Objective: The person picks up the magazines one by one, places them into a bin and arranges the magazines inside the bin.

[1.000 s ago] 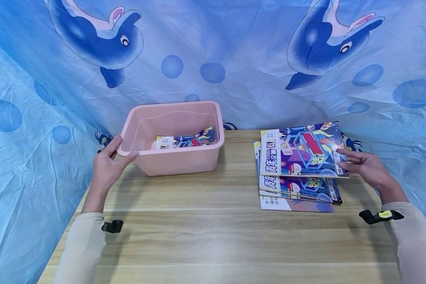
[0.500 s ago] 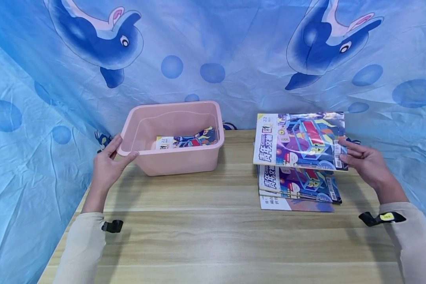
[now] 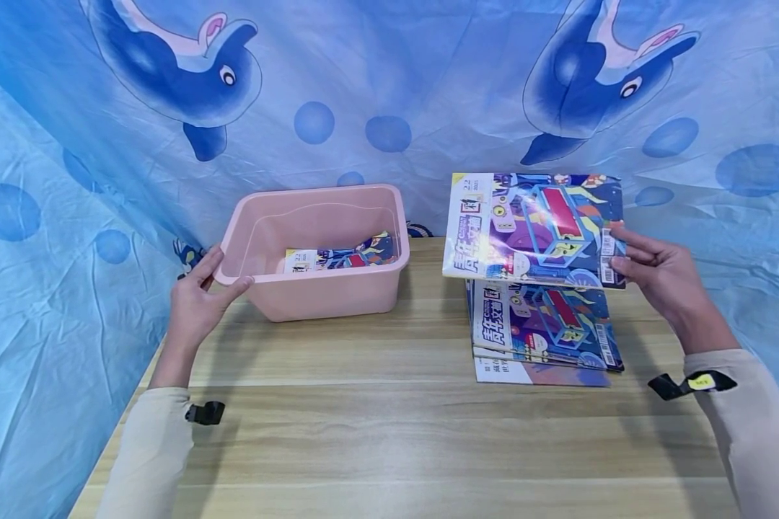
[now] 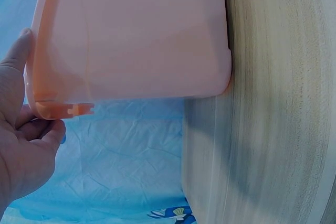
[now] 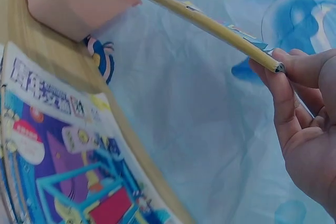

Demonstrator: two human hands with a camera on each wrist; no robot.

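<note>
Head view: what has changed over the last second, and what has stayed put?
The right hand, pinching the top magazine, lifted it clear of the stack and slightly leftward. The left hand kept gripping the pink bin; bin and stack stayed put.

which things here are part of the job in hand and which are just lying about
In hand: magazine pinched by the right hand; pink bin gripped at its rim by the left hand; magazine stack.

Lying about: dolphin cloth; wooden table.

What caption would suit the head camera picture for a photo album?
Right hand lifts a magazine off the stack while left hand steadies a pink bin.
</note>
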